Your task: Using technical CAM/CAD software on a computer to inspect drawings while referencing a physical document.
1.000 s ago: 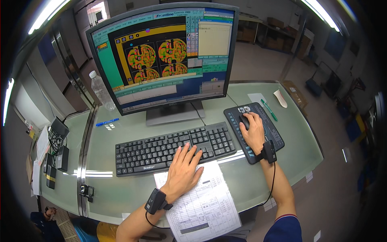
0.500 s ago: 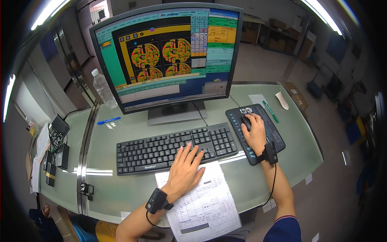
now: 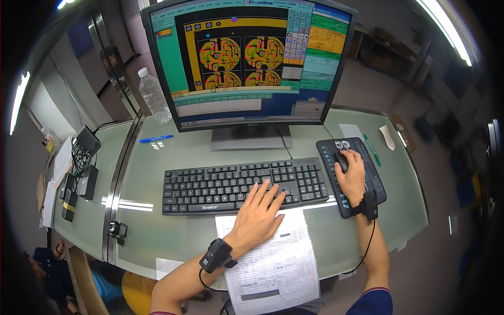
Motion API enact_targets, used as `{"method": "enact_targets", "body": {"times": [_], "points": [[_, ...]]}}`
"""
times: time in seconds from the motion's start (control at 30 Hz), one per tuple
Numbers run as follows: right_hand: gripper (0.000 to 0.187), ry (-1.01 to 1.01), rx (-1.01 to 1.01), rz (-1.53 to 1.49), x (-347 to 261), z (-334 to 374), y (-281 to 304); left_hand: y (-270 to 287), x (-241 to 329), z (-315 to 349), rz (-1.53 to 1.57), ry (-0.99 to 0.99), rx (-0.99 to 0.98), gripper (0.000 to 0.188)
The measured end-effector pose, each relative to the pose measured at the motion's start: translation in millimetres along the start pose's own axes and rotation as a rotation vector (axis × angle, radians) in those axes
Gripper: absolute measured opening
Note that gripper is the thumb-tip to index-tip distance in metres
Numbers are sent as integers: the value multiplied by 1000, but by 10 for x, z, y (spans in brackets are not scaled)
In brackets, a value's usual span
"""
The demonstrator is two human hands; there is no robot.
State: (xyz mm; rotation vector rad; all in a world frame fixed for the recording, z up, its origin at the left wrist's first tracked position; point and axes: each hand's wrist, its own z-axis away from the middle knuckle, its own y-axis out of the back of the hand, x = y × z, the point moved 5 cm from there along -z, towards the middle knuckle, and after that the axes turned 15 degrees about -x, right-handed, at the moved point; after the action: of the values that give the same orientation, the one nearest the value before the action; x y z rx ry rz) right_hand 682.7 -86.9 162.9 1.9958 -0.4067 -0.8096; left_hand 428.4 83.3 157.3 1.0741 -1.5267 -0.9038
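"How far has our colleague got at that table [image 3: 144,178]?"

"Hard to say from here. The layout is already up on the monitor [image 3: 247,105] at the far side: two round patterns [image 3: 220,54] whole, two more cut off below them. An orange panel [image 3: 328,38] stands open to their right, too small to read."

"So the drawing's loaded, at least. Anything to show it's finished?"

"Nothing I can see. With the hands placed like that, I'd call it mid-work — how much is left, I can't tell."

"What are the hands doing?"

"The right hand [image 3: 353,176] is curled over the black mouse [image 3: 342,161], thumb along its left side. The mouse sits on the dark mouse pad [image 3: 371,173], just right of the keyboard [image 3: 210,191]. Whether a button is down, I can't make out."

"And the other grip?"

"The left hand [image 3: 257,218] has nothing in it: fingers spread, tips over the keys right of the middle. I can't tell if any key is pressed."

"That printed sheet [image 3: 278,273]?"

"Near side, below the keyboard, its far end partly under the left hand. Neither hand holds a pen — the blue one [image 3: 156,139] lies far left, the green one [image 3: 373,149] right of the pad."
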Motion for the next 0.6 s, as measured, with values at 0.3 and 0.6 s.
{"method": "enact_targets", "body": {"times": [0.3,0.6], "points": [[38,7,-8,18,0,4,18,-8,16,-11,27,-20,28,47],[39,-23,7,5,-40,-18,39,32,18,-1,27,-6,24,46]]}}
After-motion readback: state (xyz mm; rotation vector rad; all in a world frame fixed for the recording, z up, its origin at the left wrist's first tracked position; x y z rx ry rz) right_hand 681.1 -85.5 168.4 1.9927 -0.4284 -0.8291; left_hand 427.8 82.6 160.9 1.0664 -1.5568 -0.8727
